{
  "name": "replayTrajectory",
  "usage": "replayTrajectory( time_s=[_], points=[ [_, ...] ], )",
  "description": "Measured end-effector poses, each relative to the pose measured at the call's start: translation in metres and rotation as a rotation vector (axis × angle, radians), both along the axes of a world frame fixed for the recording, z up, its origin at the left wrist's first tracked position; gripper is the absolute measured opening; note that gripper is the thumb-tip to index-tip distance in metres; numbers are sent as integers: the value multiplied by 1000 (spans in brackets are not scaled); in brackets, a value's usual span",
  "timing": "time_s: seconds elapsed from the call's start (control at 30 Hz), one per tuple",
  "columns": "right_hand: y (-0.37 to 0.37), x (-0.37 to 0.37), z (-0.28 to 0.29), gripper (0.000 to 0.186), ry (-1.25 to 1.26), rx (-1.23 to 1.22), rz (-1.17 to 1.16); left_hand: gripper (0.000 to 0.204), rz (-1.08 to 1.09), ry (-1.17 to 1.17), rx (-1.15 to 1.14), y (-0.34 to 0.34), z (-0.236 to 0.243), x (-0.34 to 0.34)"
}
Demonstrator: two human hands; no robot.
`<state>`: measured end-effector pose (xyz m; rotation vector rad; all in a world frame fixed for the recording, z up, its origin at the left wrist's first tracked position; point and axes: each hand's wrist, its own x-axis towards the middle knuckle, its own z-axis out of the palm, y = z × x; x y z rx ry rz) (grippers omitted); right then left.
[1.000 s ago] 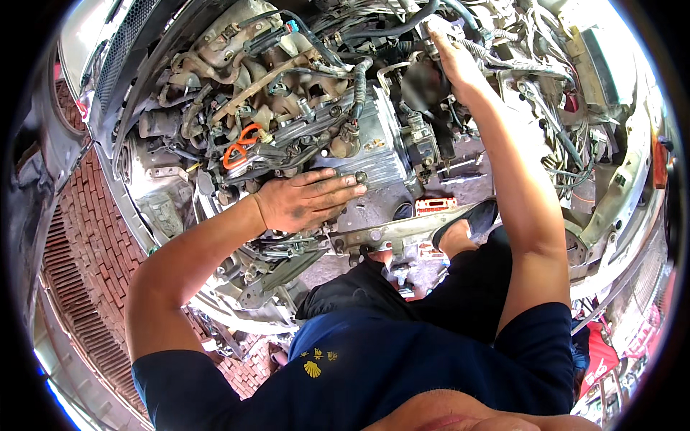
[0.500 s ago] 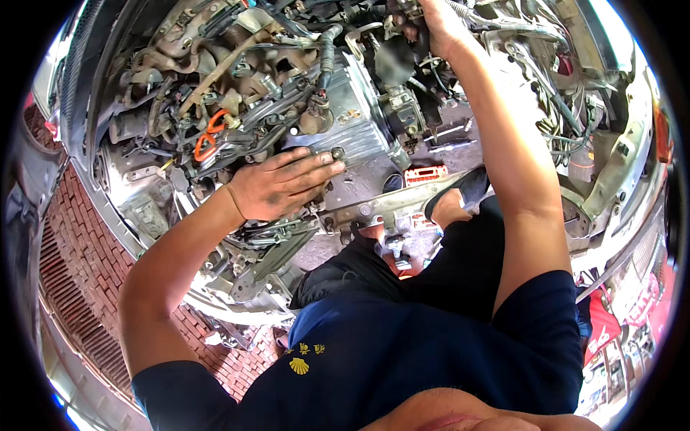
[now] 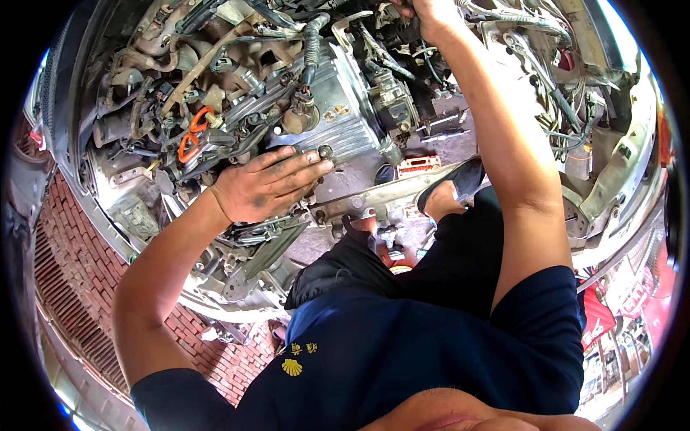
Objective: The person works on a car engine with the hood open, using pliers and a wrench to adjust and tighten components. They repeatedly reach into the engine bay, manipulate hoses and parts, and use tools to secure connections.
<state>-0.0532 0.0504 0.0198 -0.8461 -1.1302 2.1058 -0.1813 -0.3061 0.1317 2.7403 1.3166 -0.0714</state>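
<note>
1. Ribbed silver metal is what my left hand [image 3: 267,188] rests on: the fingers lie spread and flat on the gearbox housing [image 3: 345,115] in the middle of the engine bay, palm down, grasping nothing.
2. My fingertips [image 3: 310,159] are blackened with grease and end just beside a small dark bolt head [image 3: 325,151] on the housing face; I cannot tell whether they touch it.
3. My right hand [image 3: 429,16] is raised at the top edge of the view, well apart from the left, among hoses and cables at the back of the bay. It is cut off by the rim, so I cannot tell whether it is closed on anything.
4. An orange ring-shaped clip [image 3: 194,135] sits to the left of my left hand, among dark hoses and brackets.
5. A black corrugated hose [image 3: 312,44] runs down to the top of the housing, above my left hand.
6. A small red part [image 3: 419,164] lies right of the housing, beside a pale metal crossmember [image 3: 388,197] that runs under my left hand's fingers.
7. My legs in dark trousers stand inside the bay, one foot [image 3: 451,194] by the crossmember.
8. Red brick paving [image 3: 68,237] shows at lower left, outside the car's front edge.
</note>
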Motion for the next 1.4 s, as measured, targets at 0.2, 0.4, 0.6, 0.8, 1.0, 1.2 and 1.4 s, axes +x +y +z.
replayTrajectory(
  time_s=[0.2,0.4,0.6,0.8,1.0,1.2,1.4],
  points=[
    [7,-6,1,34,-46,-102,-51,31,-1,-3,31,0,-4,2],
    [13,-1,-10,35,73,-124,52,29,5,-13,22,2,-6,0],
    [3,-6,-6,33,31,-222,14,38,-8,-20,15,0,-5,-2],
    [11,-5,-21,37,59,-245,76,34,-5,17,83,1,-11,2],
    [-7,-2,-6,37,36,-214,14,34,-25,26,27,-1,-7,-3],
    [-10,-8,-13,40,96,-167,-55,32,-2,34,67,2,-10,-2],
    [-18,-7,-16,36,93,-207,-40,24,-9,-23,73,1,-11,-2]
  ],
)
